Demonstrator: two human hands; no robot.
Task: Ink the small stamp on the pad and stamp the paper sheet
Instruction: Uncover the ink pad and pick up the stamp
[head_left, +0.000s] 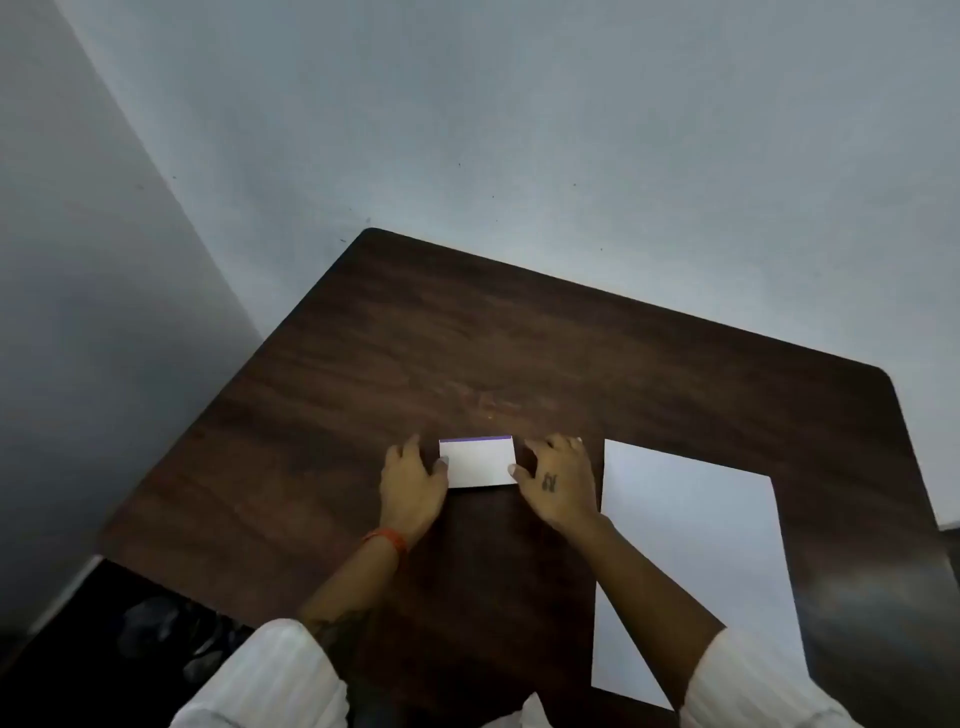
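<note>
**two hands frame a small white box on a dark table**

white sleeves (270, 675) reach over the wooden table (363, 364). the left hand (413, 486) and right hand (558, 486) rest with fingers loosely spread, thumbs touching opposite sides of the pad (478, 462), lid shut. the paper sheet (696, 561) lies just beside the right hand.

You have one view only, from the camera on your head, looking forward and steeply down from above the near edge of the desk (519, 338). It sits close: your forearms enter from the bottom edge and your hands, left hand (413, 491) and right hand (558, 483), fall just below the middle. The wide lens bends the desk's edges and turns it, so its far left corner points toward the top. The upper half shows the wall (519, 130) behind the desk, and a strip of floor (78, 675) shows at lower left.
</note>
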